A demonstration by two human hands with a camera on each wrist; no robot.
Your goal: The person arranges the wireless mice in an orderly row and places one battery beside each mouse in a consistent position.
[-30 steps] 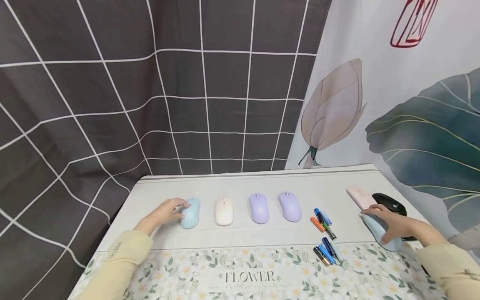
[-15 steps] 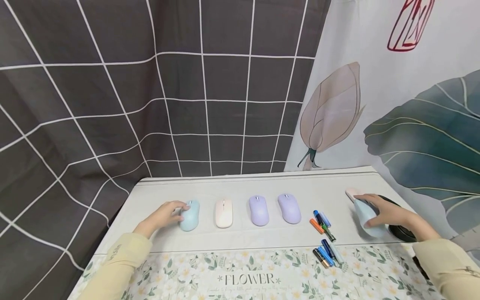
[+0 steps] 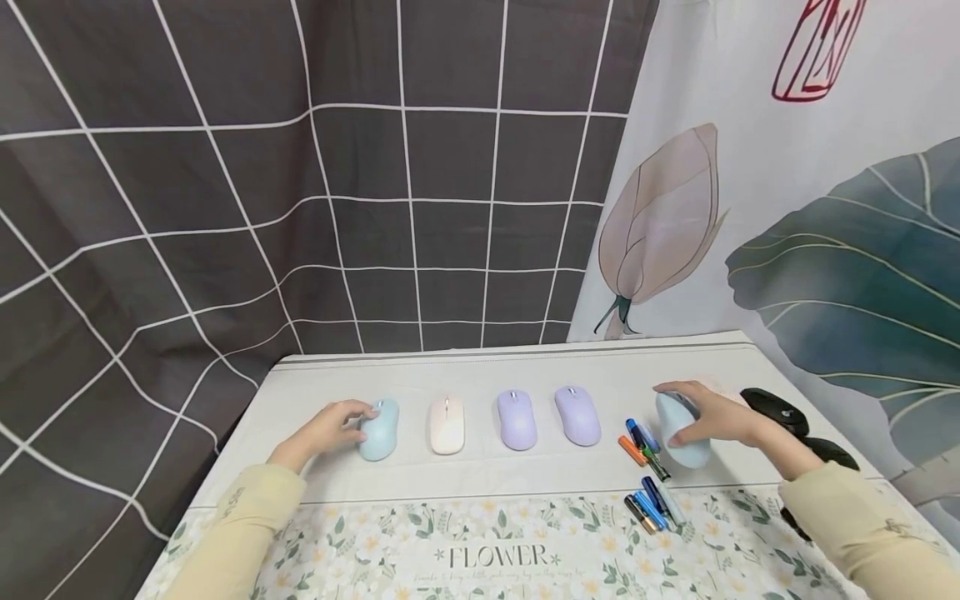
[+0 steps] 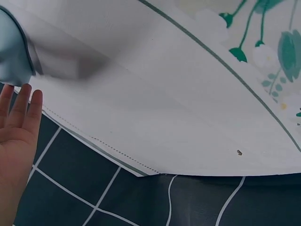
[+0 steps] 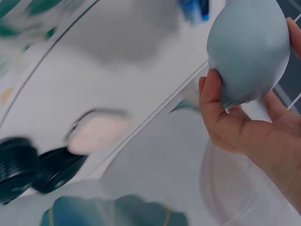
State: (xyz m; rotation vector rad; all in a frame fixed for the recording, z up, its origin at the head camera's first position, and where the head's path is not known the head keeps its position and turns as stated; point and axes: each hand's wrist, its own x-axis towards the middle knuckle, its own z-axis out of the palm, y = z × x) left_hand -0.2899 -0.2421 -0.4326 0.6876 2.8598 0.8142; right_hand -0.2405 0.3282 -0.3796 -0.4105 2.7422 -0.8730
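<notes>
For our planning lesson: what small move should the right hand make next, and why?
Probably carry the rounded pale-blue computer mouse left past the short multicoloured cylinders, toward the row of smooth pastel mice: the right hand holds it above the white cloth, and the cylinders and row lie to its left.

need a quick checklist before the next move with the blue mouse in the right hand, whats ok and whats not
1. Hold secure: looks ok; the right hand has fingers and thumb round the held blue mouse.
2. Held mouse off the table: ok.
3. Clear of the upper coloured cylinders: not ok, it hangs close beside them.
4. Pale pink mouse apart from its neighbours: ok.
5. Left hand off the left blue mouse: not ok, fingers touch it.
6. Exact height: cannot tell.
</notes>
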